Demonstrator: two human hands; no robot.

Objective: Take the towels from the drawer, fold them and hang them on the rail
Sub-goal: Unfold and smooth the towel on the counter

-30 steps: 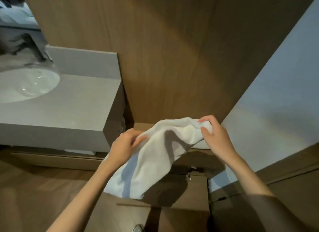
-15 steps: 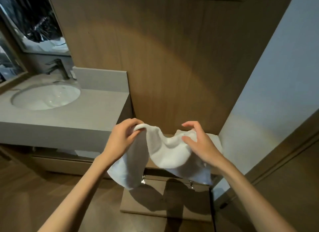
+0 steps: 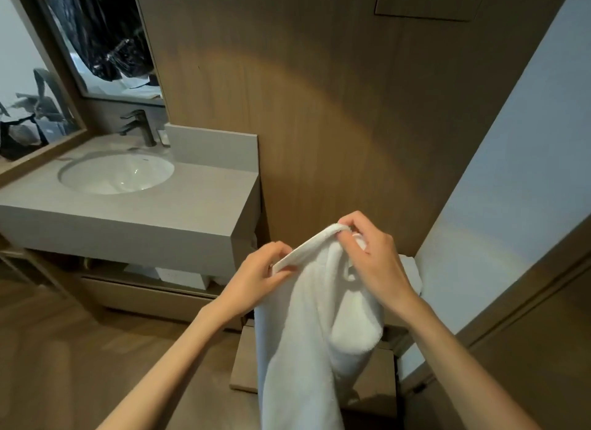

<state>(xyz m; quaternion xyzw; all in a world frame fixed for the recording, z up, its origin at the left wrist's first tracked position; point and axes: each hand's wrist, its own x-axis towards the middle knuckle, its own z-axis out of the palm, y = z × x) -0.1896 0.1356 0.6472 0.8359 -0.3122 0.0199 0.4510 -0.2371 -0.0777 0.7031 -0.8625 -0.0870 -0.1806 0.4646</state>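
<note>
A white towel [image 3: 307, 343] hangs in front of me, held by its top hem. My left hand [image 3: 259, 277] pinches the hem's left end and my right hand [image 3: 371, 256] grips the hem's right end, a little higher. The two hands are close together, so the cloth drapes down in long folds past the frame's bottom edge. Beneath it the open wooden drawer [image 3: 244, 362] juts out low by the wall, mostly hidden by the towel. More white cloth [image 3: 411, 269] shows behind my right wrist. No rail is in view.
A grey vanity counter [image 3: 179, 212] with a white basin [image 3: 116, 173] and tap [image 3: 140, 128] stands at the left, a mirror [image 3: 102, 39] above it. Under it is a shelf with a white box [image 3: 184, 277]. A wooden wall panel lies ahead, a pale wall at the right.
My hands have drawn closer together along the towel's top hem, and the cloth now hangs long and narrow. The view has tilted up, showing more of the basin and mirror.
</note>
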